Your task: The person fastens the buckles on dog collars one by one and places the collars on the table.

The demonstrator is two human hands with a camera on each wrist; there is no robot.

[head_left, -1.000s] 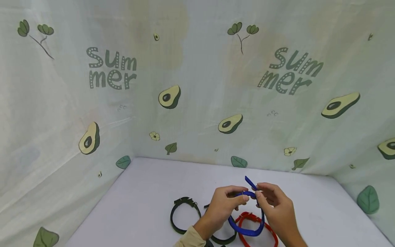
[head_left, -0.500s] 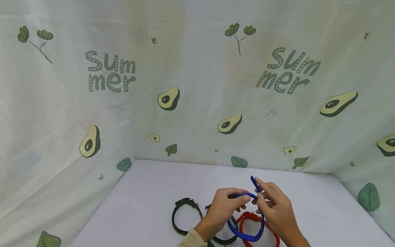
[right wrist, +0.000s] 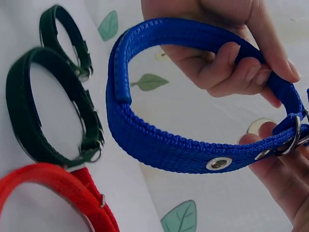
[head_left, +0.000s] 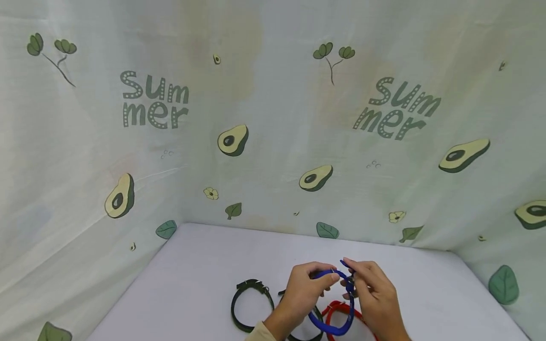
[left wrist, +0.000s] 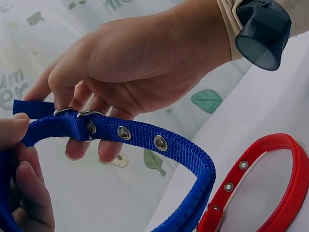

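A blue webbing collar (head_left: 337,330), bent into a loop, is held up between both hands above the table. My left hand (head_left: 304,288) pinches the band on one side with thumb and curled fingers. My right hand (head_left: 377,296) grips it near the metal buckle (left wrist: 91,115), fingers around the strap's loose end. Metal-rimmed eyelets (left wrist: 124,133) line the band, and the strap passes through the buckle. Beneath the blue loop lies a red collar (right wrist: 48,178). To its left are two dark green collars, one nearer (right wrist: 21,108) and one farther (right wrist: 47,26).
The white table (head_left: 204,265) meets a pale cloth backdrop (head_left: 273,109) printed with avocados, leaves and the word "summer". A dark wrist camera (left wrist: 263,38) sits on the right forearm. My left forearm hides part of the nearer green collar in the head view.
The strap's loose end has tipped down, and less of it shows above my right fingers. Both hands sit slightly lower in the head view. The blue collar stays held throughout.
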